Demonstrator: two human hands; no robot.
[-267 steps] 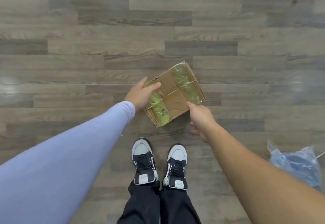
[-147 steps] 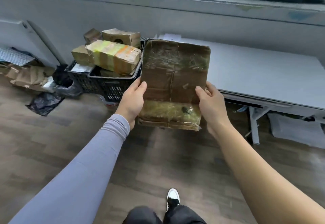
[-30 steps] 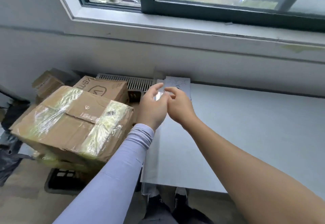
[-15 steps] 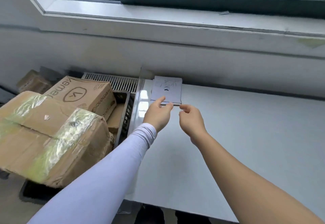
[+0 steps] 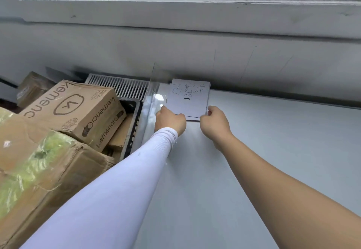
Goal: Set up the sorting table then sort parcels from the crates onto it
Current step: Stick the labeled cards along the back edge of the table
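Now, your left hand (image 5: pixel 170 119): pinches the near left corner of the cards (image 5: pixel 188 100).
Your right hand (image 5: pixel 214 124): grips their near right corner.
Worktop (image 5: pixel 254 161): beneath both hands.

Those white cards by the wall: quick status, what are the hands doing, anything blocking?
Left hand and right hand grip the near edge of the white cards. Cards flat on the table, far corner. Clear sheet stands just left; nothing blocking.

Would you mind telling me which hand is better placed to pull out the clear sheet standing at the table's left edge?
Left. The left hand is at the cards' near left corner, right beside the clear sheet. The right hand grips the cards' right corner, farther away, and would probably have to cross over.
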